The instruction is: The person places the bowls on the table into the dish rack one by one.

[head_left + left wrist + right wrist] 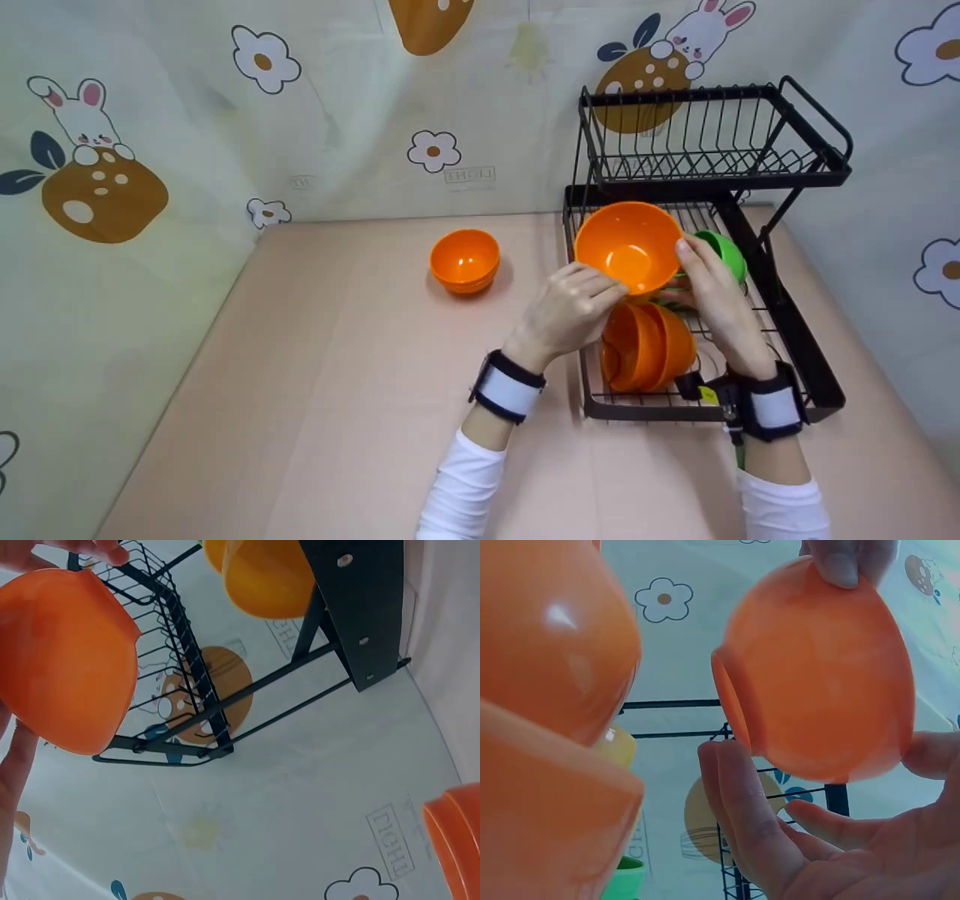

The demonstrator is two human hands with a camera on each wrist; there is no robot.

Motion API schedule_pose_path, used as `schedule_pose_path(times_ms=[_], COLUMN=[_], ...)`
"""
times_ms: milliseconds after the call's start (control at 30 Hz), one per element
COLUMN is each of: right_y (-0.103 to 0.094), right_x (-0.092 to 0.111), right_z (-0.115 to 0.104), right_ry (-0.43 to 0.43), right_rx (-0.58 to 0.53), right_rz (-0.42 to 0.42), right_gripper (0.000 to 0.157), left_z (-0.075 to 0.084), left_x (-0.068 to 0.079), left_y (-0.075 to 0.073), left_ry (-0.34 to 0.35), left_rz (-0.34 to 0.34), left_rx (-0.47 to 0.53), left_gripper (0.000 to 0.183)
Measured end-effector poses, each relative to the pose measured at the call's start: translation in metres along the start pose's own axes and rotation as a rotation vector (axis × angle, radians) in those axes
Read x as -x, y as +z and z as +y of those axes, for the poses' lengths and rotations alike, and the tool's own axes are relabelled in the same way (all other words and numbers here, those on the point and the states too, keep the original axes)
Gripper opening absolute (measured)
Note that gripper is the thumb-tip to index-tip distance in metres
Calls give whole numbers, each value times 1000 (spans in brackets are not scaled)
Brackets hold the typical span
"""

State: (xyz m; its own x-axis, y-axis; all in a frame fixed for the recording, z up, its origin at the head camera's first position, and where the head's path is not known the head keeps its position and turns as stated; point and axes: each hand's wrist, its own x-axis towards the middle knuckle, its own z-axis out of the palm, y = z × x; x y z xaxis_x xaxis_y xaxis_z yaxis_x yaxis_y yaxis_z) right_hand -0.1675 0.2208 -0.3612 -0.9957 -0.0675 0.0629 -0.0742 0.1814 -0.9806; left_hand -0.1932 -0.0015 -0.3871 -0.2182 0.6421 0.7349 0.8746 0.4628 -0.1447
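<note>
Above the lower tier of the dish rack point(795, 330), both hands hold an orange bowl point(628, 240), its inside facing the head camera. My left hand point(566, 311) pinches the near rim. My right hand point(720, 307) grips the right side; in the right wrist view its thumb touches the rim and its fingers point(750, 810) reach the foot of the bowl point(817, 682). Just below, orange bowls point(649, 349) stand on edge in the rack, one against another. A green bowl point(726, 255) sits behind the right hand, partly hidden by it.
Orange bowls point(465, 262), stacked upright, stand on the table left of the rack. The rack's upper tier point(712, 180) overhangs the back of the lower one. A patterned sheet point(352, 135) hangs behind the table. A yellow-orange bowl point(270, 577) shows in the left wrist view.
</note>
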Motion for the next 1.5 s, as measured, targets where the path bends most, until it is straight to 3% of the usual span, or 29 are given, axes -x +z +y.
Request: schedule_pose_path(times_ms=[300, 500, 733, 867, 1000, 1167, 1300, 1500], right_y=[-6, -8, -23, -33, -40, -49, -54, -58], right_x=[0, 3, 7, 10, 13, 20, 24, 28], right_z=[2, 0, -1, -3, -5, -10, -12, -13], right_ry=[6, -14, -24, -40, -52, -6, 9, 27], right_rx=[-93, -51, 10, 36, 116, 294, 483, 692], right_rz=[23, 53, 109, 150, 198, 244, 250, 225], right_gripper=[56, 57, 56, 55, 53, 57, 60, 63], left_z=[6, 8, 2, -3, -6, -6, -5, -5], left_x=[-3, -5, -3, 0, 3, 3, 4, 5], left_y=[4, 5, 6, 4, 2, 1, 2, 5], left_ry=[21, 9, -45, -101, -188, -337, -450, -576], left_rz=[-31, -32, -19, -51, -148, -364, -527, -669], left_rx=[29, 63, 101, 117, 115, 82, 114, 153], left_gripper=[10, 12, 29, 29, 26, 22, 27, 30])
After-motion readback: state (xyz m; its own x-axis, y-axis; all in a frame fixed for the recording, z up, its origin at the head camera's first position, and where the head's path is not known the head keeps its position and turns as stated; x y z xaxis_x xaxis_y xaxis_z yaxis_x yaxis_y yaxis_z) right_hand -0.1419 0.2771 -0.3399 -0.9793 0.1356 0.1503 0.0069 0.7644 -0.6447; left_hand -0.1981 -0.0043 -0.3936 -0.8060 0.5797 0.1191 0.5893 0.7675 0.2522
